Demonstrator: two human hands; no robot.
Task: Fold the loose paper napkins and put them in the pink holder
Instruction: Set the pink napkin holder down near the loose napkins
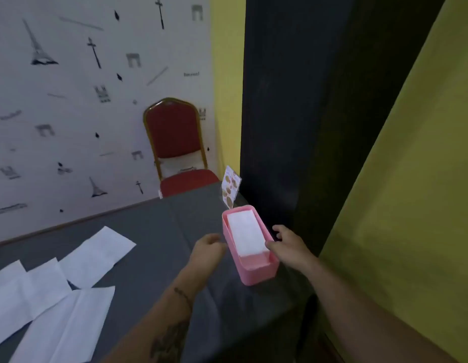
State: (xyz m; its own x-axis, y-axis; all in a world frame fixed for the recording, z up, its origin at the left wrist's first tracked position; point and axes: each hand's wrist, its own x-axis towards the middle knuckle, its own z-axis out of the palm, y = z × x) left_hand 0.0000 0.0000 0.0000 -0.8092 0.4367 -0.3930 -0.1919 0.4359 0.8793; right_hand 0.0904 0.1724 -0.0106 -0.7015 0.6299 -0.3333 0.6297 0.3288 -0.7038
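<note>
Pink holder (pixel 256 273): on the dark tablecloth (pixel 154 244), holding a stack of folded white napkins (pixel 244 231). Left hand (pixel 208 248): just left of the holder, loosely curled, grasping nothing. Right hand (pixel 286 243): at the holder's right rim, thumb touching the stack, fingers spread. Loose napkins (pixel 57 292): well left of the holder, overlapping. Menu card (pixel 230 186) and red chair (pixel 176 148): behind the holder.

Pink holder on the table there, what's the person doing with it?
A person is filling the pink holder with folded paper napkins. A white folded stack already sits inside it. The right hand is at the holder's right rim, fingers by the stack, while the left hand sits just left of the holder. Several loose napkins still lie unfolded on the grey tablecloth to the left.
</note>
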